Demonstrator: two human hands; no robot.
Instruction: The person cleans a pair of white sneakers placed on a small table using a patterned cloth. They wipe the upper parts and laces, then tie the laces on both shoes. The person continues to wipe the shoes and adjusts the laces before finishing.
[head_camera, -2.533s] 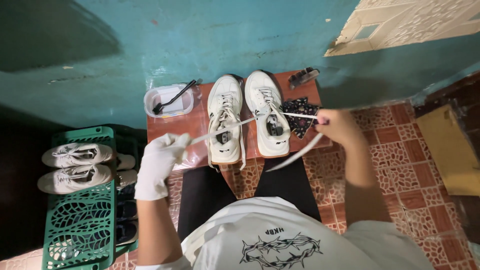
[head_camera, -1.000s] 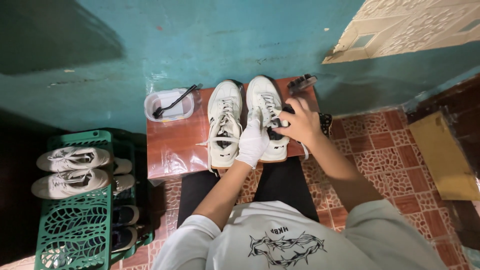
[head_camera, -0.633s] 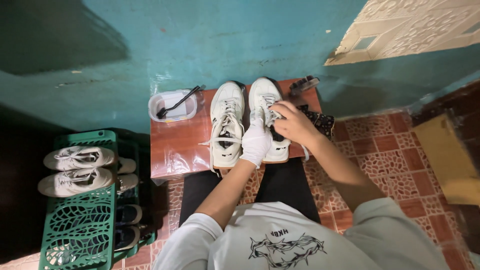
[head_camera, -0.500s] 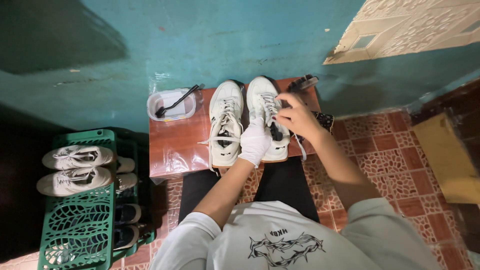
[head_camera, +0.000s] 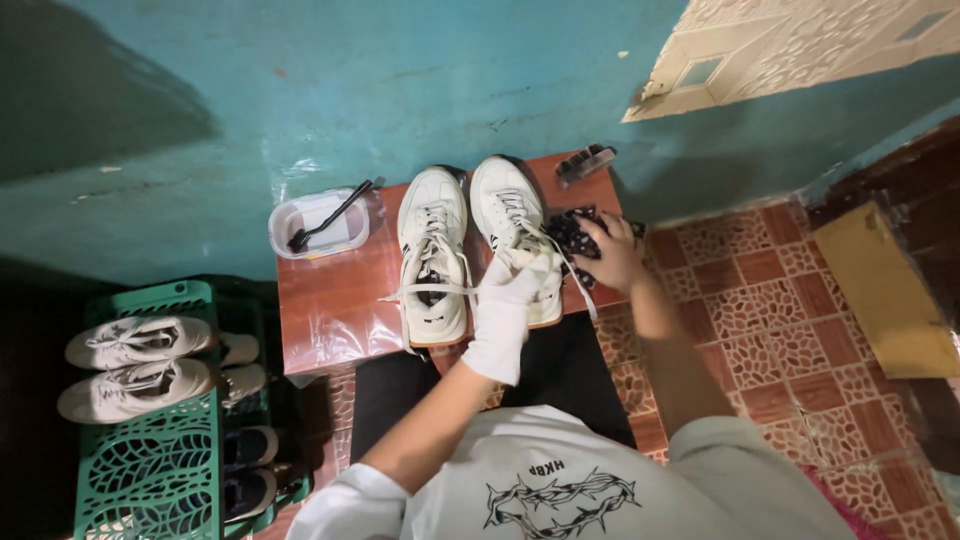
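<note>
A rough teal-painted wall (head_camera: 330, 90) fills the view from nine to one o'clock, with a pale patterned panel (head_camera: 790, 45) at two. Reddish mosaic floor tiles (head_camera: 800, 330) spread from three to five. A green plastic lattice crate (head_camera: 150, 470) sits at eight, in dim light.

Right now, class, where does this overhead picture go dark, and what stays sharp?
Head view: deep shadow swallows the upper left wall and the left edge beside the green crate; the white sneakers are evenly lit and sharp; the gloved left hand is slightly soft.
</note>
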